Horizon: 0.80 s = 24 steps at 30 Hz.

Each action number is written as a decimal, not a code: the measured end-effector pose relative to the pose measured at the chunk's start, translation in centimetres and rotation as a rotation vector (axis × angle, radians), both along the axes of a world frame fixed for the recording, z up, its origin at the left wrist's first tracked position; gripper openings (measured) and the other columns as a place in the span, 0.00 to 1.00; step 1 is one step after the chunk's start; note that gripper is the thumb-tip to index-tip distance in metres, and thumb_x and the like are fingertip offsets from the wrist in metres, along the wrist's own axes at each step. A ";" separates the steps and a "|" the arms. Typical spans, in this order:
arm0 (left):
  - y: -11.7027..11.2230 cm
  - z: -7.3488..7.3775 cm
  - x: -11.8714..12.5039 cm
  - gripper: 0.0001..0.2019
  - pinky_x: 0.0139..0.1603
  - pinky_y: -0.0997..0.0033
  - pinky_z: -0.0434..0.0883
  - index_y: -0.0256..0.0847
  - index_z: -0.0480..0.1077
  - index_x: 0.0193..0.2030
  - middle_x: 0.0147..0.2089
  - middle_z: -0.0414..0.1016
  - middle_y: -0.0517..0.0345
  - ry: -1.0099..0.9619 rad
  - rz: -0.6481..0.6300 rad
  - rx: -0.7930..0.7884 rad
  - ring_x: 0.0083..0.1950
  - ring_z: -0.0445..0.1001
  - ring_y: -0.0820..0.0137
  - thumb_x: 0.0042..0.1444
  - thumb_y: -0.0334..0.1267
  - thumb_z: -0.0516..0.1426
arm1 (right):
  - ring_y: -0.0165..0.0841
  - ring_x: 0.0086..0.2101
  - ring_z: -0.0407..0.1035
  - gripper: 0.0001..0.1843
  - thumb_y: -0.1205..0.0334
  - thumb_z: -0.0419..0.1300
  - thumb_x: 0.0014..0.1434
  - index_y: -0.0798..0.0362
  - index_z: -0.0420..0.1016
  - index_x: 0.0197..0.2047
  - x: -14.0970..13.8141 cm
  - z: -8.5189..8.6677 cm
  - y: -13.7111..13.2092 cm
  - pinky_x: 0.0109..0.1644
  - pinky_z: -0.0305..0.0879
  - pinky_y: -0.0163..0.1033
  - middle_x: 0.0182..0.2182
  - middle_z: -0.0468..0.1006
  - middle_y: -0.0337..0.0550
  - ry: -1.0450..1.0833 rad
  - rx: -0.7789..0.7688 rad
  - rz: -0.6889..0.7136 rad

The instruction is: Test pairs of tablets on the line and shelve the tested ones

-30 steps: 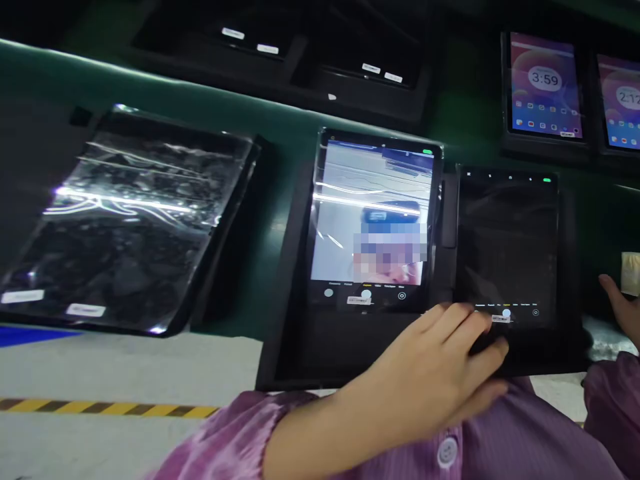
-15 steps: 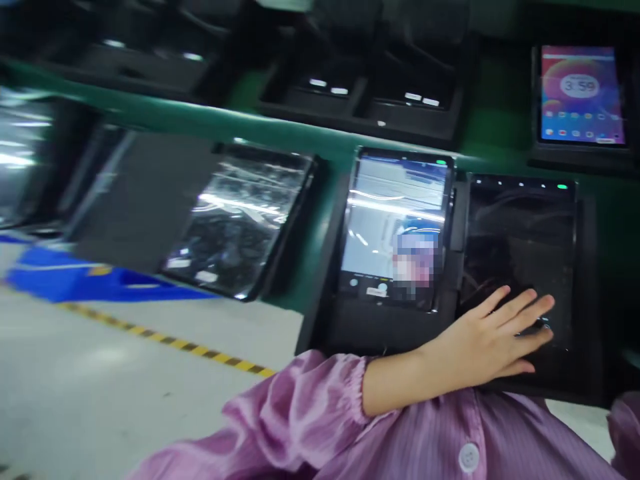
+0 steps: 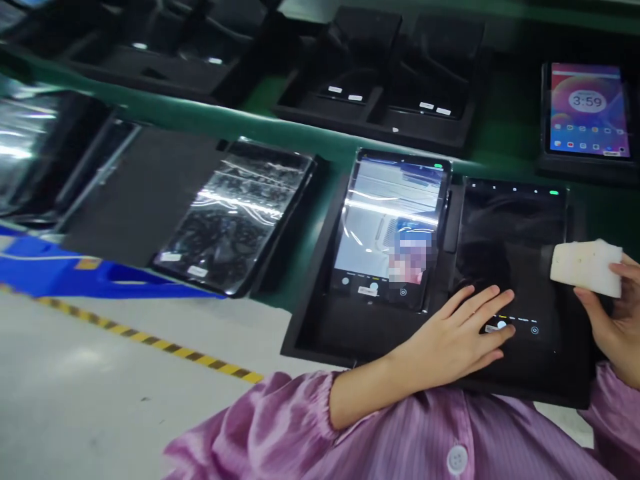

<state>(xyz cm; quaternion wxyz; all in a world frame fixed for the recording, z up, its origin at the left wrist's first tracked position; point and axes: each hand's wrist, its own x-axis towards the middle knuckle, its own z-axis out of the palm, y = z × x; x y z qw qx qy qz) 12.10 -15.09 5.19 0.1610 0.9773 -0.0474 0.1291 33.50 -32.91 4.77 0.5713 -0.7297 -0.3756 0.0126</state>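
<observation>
My left hand (image 3: 457,340) lies flat with its fingers apart on the lower part of a dark-screened tablet (image 3: 510,247), close to the on-screen camera controls. My right hand (image 3: 620,320) enters from the right edge, pinching a white sponge (image 3: 586,268) above the right side of that screen. The sponge is just clear of the glass or barely touching it; I cannot tell which. To the left, a second tablet (image 3: 390,227) shows a bright camera image, with a blurred patch on it. Both tablets lie in a black tray (image 3: 310,340).
A tablet in shiny plastic wrap (image 3: 235,213) lies further left on the green bench (image 3: 320,143). Black trays (image 3: 380,87) stand behind, and a tablet showing 3:59 (image 3: 587,110) sits at upper right. A blue object (image 3: 65,273) and a yellow-black floor stripe (image 3: 150,345) lie lower left.
My right hand has come into view from the right with the white sponge. My left hand has slid lower on the dark screen. The whole view has shifted slightly.
</observation>
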 end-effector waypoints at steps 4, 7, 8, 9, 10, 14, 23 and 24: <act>0.2 0.3 0.2 0.12 0.73 0.57 0.62 0.49 0.78 0.55 0.71 0.70 0.50 -0.017 0.023 -0.038 0.73 0.66 0.60 0.71 0.44 0.57 | 0.50 0.64 0.66 0.26 0.67 0.70 0.60 0.43 0.68 0.59 -0.6 0.4 0.2 0.54 0.77 0.58 0.62 0.72 0.50 -0.003 -0.065 -0.001; 0.2 0.4 0.3 0.11 0.73 0.59 0.63 0.48 0.80 0.51 0.68 0.74 0.51 -0.043 0.035 -0.065 0.72 0.67 0.61 0.71 0.44 0.56 | 0.51 0.64 0.66 0.26 0.68 0.70 0.60 0.44 0.68 0.58 -0.6 0.5 0.2 0.53 0.77 0.58 0.62 0.71 0.51 -0.034 -0.072 0.003; 0.2 0.4 0.3 0.11 0.73 0.59 0.63 0.47 0.80 0.50 0.67 0.75 0.51 -0.052 0.035 -0.068 0.71 0.68 0.61 0.71 0.44 0.56 | 0.51 0.64 0.66 0.26 0.68 0.70 0.60 0.44 0.67 0.58 -0.6 0.5 0.2 0.52 0.77 0.58 0.62 0.71 0.52 -0.038 -0.069 0.005; 0.2 0.4 0.3 0.11 0.72 0.60 0.63 0.47 0.80 0.49 0.67 0.75 0.51 -0.058 0.036 -0.068 0.71 0.69 0.61 0.71 0.44 0.56 | 0.51 0.64 0.66 0.26 0.68 0.70 0.60 0.45 0.67 0.58 -0.5 0.4 0.2 0.51 0.77 0.57 0.62 0.71 0.52 -0.038 -0.065 0.007; 0.2 0.3 0.3 0.12 0.72 0.60 0.63 0.47 0.80 0.48 0.66 0.76 0.52 -0.064 0.037 -0.068 0.71 0.69 0.61 0.72 0.44 0.55 | 0.51 0.64 0.66 0.27 0.69 0.70 0.60 0.45 0.67 0.58 -0.5 0.3 0.2 0.51 0.78 0.56 0.62 0.71 0.53 -0.038 -0.061 0.011; 0.1 -0.1 0.1 0.15 0.73 0.58 0.63 0.45 0.80 0.47 0.65 0.77 0.51 -0.085 0.036 -0.056 0.70 0.70 0.60 0.71 0.49 0.55 | 0.51 0.65 0.64 0.27 0.69 0.69 0.60 0.45 0.67 0.59 -0.4 0.1 0.1 0.53 0.76 0.56 0.64 0.69 0.53 -0.048 -0.059 0.012; 2.1 1.4 -0.8 0.18 0.69 0.56 0.64 0.45 0.70 0.62 0.65 0.76 0.48 -0.109 0.175 -0.045 0.68 0.71 0.57 0.70 0.47 0.57 | 0.52 0.63 0.66 0.25 0.64 0.69 0.62 0.45 0.64 0.58 -0.4 0.4 0.2 0.52 0.76 0.58 0.62 0.69 0.52 -0.112 -0.116 0.006; 3.0 1.7 -1.3 0.22 0.69 0.54 0.65 0.44 0.66 0.67 0.67 0.74 0.45 -0.100 0.247 -0.040 0.68 0.70 0.55 0.69 0.46 0.58 | 0.52 0.62 0.67 0.26 0.63 0.70 0.61 0.44 0.65 0.58 -0.5 0.5 0.1 0.54 0.76 0.59 0.61 0.70 0.51 -0.117 -0.118 0.000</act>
